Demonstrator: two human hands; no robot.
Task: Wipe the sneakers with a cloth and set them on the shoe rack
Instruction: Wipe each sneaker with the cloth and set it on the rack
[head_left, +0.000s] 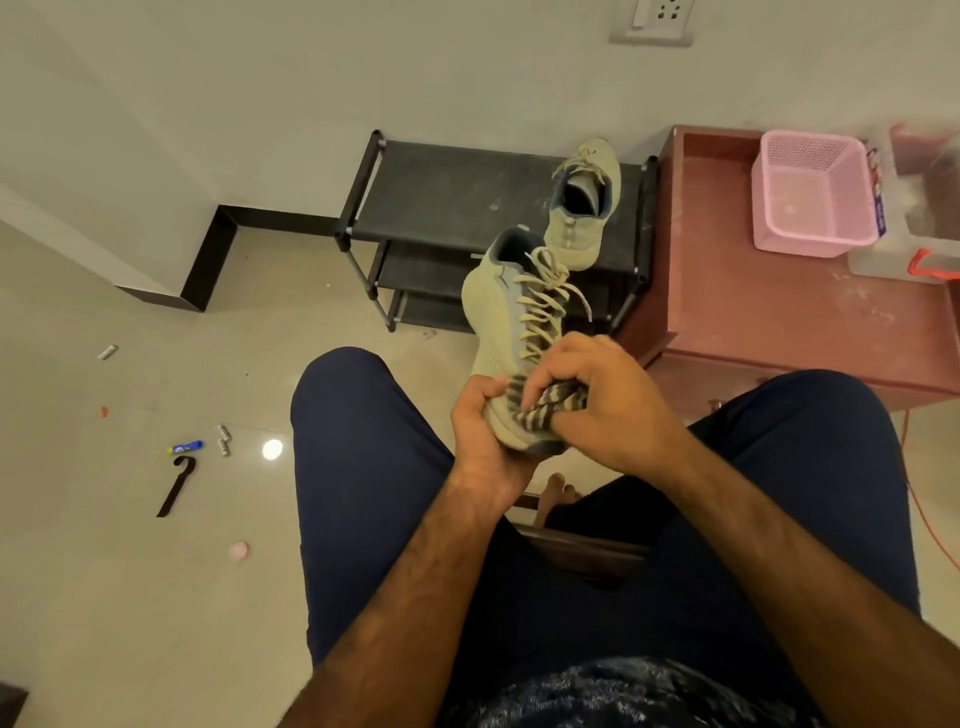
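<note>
Near the middle of the frame, the left hand (483, 423) grips a sneaker (506, 317) by its toe, the right hand (610, 395) squeezes the cloth (551, 402) against it (this wipe looks unfinished), and the other sneaker (584, 218) already sits on the rack (441, 197) above.

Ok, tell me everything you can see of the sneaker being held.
The sneaker is pale beige-green, with a knit-looking upper, grey collar lining and cream laces. It is held in the air, toe toward the person, heel toward the shoe rack. The left hand grips its toe; the right hand presses a striped cloth onto the toe.
</note>
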